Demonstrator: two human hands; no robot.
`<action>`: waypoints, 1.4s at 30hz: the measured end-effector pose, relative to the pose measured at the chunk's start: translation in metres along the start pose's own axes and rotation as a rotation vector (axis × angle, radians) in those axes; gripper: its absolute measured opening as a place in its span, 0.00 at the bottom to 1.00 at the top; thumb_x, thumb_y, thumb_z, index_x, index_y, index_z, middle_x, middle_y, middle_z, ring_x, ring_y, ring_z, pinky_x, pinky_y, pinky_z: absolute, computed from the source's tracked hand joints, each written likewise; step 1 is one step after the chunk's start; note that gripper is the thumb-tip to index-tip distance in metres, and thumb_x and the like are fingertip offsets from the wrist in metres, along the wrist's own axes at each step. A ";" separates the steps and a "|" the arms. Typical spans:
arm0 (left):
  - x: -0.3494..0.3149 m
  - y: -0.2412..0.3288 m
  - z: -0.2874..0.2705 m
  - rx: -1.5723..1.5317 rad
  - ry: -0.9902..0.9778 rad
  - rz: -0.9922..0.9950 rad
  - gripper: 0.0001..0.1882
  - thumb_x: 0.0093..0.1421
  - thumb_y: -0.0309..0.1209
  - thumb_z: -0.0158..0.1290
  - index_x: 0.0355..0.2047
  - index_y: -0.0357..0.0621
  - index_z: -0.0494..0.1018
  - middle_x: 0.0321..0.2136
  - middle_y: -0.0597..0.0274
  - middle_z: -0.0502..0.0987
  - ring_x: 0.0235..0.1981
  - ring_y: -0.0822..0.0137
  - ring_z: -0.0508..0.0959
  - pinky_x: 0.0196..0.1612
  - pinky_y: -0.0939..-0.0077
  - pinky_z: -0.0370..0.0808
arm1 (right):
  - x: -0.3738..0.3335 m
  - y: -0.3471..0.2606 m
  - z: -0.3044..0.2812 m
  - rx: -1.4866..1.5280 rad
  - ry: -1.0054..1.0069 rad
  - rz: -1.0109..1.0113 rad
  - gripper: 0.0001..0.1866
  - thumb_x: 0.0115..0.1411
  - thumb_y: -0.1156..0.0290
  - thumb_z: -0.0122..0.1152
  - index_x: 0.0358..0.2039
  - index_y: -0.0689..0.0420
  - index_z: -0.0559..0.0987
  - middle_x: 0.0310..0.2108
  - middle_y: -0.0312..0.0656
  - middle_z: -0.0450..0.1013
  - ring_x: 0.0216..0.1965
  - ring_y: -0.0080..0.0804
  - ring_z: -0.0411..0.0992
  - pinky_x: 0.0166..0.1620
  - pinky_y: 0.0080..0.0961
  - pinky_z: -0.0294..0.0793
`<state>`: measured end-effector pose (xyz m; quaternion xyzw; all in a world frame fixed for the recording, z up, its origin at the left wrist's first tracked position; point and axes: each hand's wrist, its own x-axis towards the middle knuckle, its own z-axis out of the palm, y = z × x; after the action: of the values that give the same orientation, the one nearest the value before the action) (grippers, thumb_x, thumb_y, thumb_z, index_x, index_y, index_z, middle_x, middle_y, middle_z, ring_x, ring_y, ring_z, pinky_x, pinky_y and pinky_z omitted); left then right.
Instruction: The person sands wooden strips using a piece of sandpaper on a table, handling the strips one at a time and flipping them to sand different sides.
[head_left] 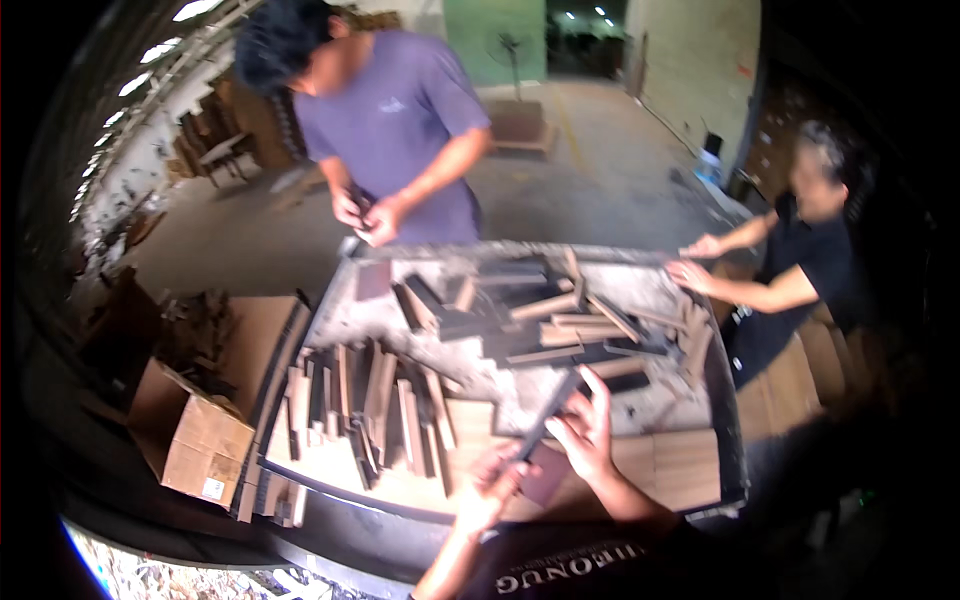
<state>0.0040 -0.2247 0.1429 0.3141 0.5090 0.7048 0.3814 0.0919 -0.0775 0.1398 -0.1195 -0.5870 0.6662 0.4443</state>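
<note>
A narrow dark strip (546, 417) slants between my two hands above the near part of the worktable (690, 462). My left hand (489, 490) is closed around its lower end. Around the upper end are the fingers of my right hand (587, 428), thumb against the strip. Beneath the hands lies a reddish-brown flat piece (546, 474), partly covered by them. To the left, a pile of dark and wood-coloured strips (380, 400) lies side by side on the table. Farther off, more strips (575, 325) are heaped loosely across the table.
Across the table a person in a purple shirt (395, 120) holds a small dark piece. At the right another person (800, 240) has hands at the table edge. An opened cardboard box (210, 450) stands at left. A fan (512, 60) is in the background.
</note>
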 end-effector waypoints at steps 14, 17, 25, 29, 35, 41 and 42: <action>-0.006 0.002 0.009 0.018 0.136 0.039 0.15 0.59 0.24 0.53 0.47 0.34 0.72 0.33 0.55 0.79 0.30 0.76 0.77 0.27 0.86 0.72 | -0.008 -0.006 0.004 0.238 -0.004 0.072 0.46 0.54 0.87 0.57 0.66 0.52 0.42 0.41 0.42 0.69 0.40 0.26 0.72 0.46 0.23 0.73; -0.003 0.005 0.013 0.111 0.157 0.101 0.14 0.60 0.23 0.52 0.46 0.35 0.73 0.34 0.57 0.80 0.30 0.76 0.77 0.28 0.86 0.72 | -0.005 -0.009 0.006 0.311 -0.084 0.065 0.47 0.52 0.87 0.58 0.66 0.51 0.42 0.42 0.43 0.69 0.43 0.28 0.72 0.47 0.25 0.74; 0.002 0.001 0.018 0.644 0.271 0.459 0.16 0.51 0.17 0.57 0.42 0.35 0.76 0.32 0.52 0.79 0.34 0.63 0.79 0.40 0.74 0.74 | -0.010 -0.005 0.001 0.340 -0.138 0.161 0.48 0.52 0.87 0.59 0.66 0.49 0.43 0.46 0.46 0.68 0.47 0.34 0.71 0.52 0.33 0.72; 0.002 -0.003 0.018 0.638 0.300 0.458 0.16 0.50 0.17 0.58 0.41 0.35 0.76 0.33 0.53 0.79 0.34 0.64 0.79 0.39 0.75 0.74 | -0.009 -0.004 -0.003 0.355 -0.175 0.187 0.44 0.54 0.86 0.57 0.66 0.53 0.44 0.48 0.47 0.68 0.49 0.35 0.71 0.53 0.32 0.70; -0.005 -0.023 0.019 0.556 0.209 0.359 0.17 0.52 0.18 0.58 0.44 0.36 0.75 0.35 0.54 0.79 0.35 0.71 0.77 0.40 0.78 0.74 | -0.005 0.002 -0.022 0.449 -0.105 0.265 0.40 0.52 0.87 0.58 0.63 0.56 0.53 0.41 0.46 0.72 0.43 0.35 0.74 0.49 0.33 0.75; -0.017 -0.025 0.026 0.340 0.109 0.096 0.15 0.57 0.23 0.57 0.45 0.35 0.74 0.39 0.56 0.79 0.40 0.72 0.77 0.44 0.79 0.74 | -0.010 0.016 -0.040 0.415 -0.007 0.244 0.21 0.57 0.78 0.56 0.51 0.59 0.66 0.36 0.41 0.73 0.37 0.30 0.73 0.43 0.29 0.74; -0.019 -0.022 0.026 0.311 0.089 0.033 0.15 0.57 0.23 0.56 0.45 0.35 0.74 0.39 0.57 0.79 0.39 0.73 0.77 0.44 0.79 0.74 | -0.011 0.019 -0.042 0.433 0.018 0.252 0.18 0.58 0.77 0.55 0.50 0.59 0.68 0.36 0.39 0.73 0.37 0.29 0.73 0.43 0.28 0.74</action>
<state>0.0404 -0.2242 0.1286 0.3464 0.6231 0.6368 0.2936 0.1180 -0.0556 0.1072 -0.0996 -0.4072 0.8254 0.3781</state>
